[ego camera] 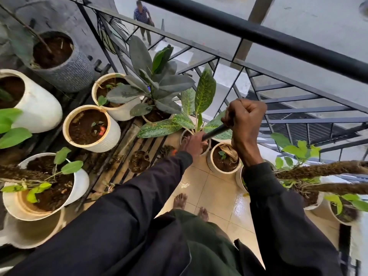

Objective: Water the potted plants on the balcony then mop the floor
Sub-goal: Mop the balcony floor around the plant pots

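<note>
Both my hands grip a thin black pole, the mop handle (214, 132). My right hand (246, 120) holds the upper end in a fist. My left hand (194, 144) grips it lower down, over a white pot holding a speckled green plant (199, 108). The mop's head is hidden behind my left hand and arm. The beige tiled floor (215, 192) below is wet and shiny, and my bare feet (191, 206) stand on it. Several white pots of soil (90, 128) fill the left side, some on a slatted wooden rack (127, 156).
A black metal railing (258, 34) runs along the balcony's far edge. A person (142, 18) walks on the street below. A small pot (224, 158) stands by my right wrist, and more pots with moss poles (318, 170) crowd the right side. A grey textured pot (59, 62) sits at top left.
</note>
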{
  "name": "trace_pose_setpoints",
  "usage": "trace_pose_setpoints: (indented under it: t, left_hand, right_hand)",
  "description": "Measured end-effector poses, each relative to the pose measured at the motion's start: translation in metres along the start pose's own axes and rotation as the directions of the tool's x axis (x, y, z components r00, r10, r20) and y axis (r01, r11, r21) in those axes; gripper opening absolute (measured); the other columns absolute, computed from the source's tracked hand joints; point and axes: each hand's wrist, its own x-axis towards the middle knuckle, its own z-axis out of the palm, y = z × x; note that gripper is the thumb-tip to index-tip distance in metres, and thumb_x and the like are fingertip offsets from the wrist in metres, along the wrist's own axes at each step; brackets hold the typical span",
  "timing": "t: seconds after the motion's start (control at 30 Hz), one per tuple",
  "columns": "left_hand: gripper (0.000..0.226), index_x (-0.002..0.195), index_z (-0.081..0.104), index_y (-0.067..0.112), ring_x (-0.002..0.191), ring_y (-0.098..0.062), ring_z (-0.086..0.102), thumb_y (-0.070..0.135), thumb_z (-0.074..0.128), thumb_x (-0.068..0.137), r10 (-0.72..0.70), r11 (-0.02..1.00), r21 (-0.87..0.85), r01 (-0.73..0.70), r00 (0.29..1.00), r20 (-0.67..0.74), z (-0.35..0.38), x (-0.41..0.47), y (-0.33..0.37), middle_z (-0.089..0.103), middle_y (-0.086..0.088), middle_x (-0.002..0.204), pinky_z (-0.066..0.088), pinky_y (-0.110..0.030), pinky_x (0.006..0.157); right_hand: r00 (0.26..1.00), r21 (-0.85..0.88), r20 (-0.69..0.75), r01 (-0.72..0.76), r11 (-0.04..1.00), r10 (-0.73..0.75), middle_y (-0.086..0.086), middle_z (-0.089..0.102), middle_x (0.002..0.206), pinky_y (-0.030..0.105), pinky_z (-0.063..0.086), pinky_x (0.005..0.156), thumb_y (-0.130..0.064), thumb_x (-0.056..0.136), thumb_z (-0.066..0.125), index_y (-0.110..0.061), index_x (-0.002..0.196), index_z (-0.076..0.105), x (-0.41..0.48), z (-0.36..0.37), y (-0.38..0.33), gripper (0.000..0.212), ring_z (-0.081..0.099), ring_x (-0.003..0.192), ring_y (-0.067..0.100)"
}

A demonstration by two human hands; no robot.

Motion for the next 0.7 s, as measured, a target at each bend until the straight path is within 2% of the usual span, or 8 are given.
trace_pose_setpoints:
  t: [0.17,0.27,0.33,0.4,0.5,0.7]
  left_hand:
    - [0.025,0.117,0.059,0.015,0.105,-0.035,0.068,0.0,0.048,0.1,0.04,0.997,0.069,-0.039,0.999,-0.009,-0.012,0.023,0.002,0.071,-0.012,0.113,0.052,-0.043,0.085]
    - [0.021,0.117,0.059,0.007,0.108,-0.034,0.066,-0.002,0.052,0.1,0.061,0.997,0.047,-0.064,0.995,0.075,-0.014,0.029,-0.001,0.068,-0.016,0.115,0.052,-0.046,0.093]
    - [0.018,0.116,0.058,0.005,0.108,-0.034,0.065,0.0,0.055,0.099,0.041,0.999,0.023,-0.043,0.996,0.076,-0.011,0.024,-0.004,0.067,-0.018,0.115,0.051,-0.045,0.093]
    - [0.02,0.118,0.058,0.005,0.108,-0.035,0.065,-0.001,0.054,0.099,0.009,1.0,-0.009,-0.008,0.999,0.05,-0.004,0.015,-0.007,0.067,-0.019,0.115,0.051,-0.045,0.093]
    - [0.029,0.128,0.059,0.007,0.114,-0.035,0.065,0.001,0.055,0.1,-0.035,0.999,-0.024,0.036,0.999,0.023,0.004,0.0,-0.012,0.068,-0.017,0.122,0.051,-0.047,0.1]
    - [0.025,0.124,0.057,0.009,0.114,-0.034,0.065,0.002,0.051,0.101,-0.161,0.987,-0.034,0.159,0.986,-0.035,0.012,-0.042,-0.031,0.066,-0.015,0.123,0.05,-0.043,0.095]
  right_hand:
    - [0.995,0.078,-0.093,0.028,0.997,-0.021,-0.005,0.041,0.044,0.024,0.039,0.048,-0.008,0.077,0.057,-0.013,0.049,0.05,-0.015,-0.001,0.011,0.03,0.04,0.039,0.014]
    - [0.994,0.106,-0.111,-0.006,0.994,0.018,-0.009,0.038,0.043,0.023,0.035,0.05,-0.008,0.078,0.056,-0.017,0.046,0.046,-0.025,0.0,0.022,0.034,0.036,0.042,0.013]
    - [0.993,0.085,-0.113,-0.027,0.996,0.036,-0.008,0.038,0.043,0.026,0.035,0.051,-0.007,0.078,0.056,-0.02,0.046,0.047,-0.027,0.0,0.026,0.036,0.037,0.045,0.015]
    - [0.992,0.085,-0.105,-0.057,0.995,0.066,-0.004,0.038,0.043,0.026,0.036,0.051,-0.006,0.078,0.055,-0.021,0.046,0.048,-0.027,-0.003,0.028,0.037,0.038,0.047,0.018]
    - [0.992,0.093,-0.07,-0.098,0.991,0.105,-0.004,0.038,0.042,0.026,0.037,0.049,-0.001,0.079,0.052,-0.023,0.045,0.049,-0.025,-0.005,0.028,0.041,0.038,0.045,0.019]
    - [0.985,0.111,0.047,-0.172,0.979,0.168,-0.008,0.036,0.039,0.025,0.037,0.048,-0.006,0.074,0.053,-0.024,0.042,0.049,-0.03,-0.001,0.034,0.037,0.037,0.037,0.015]
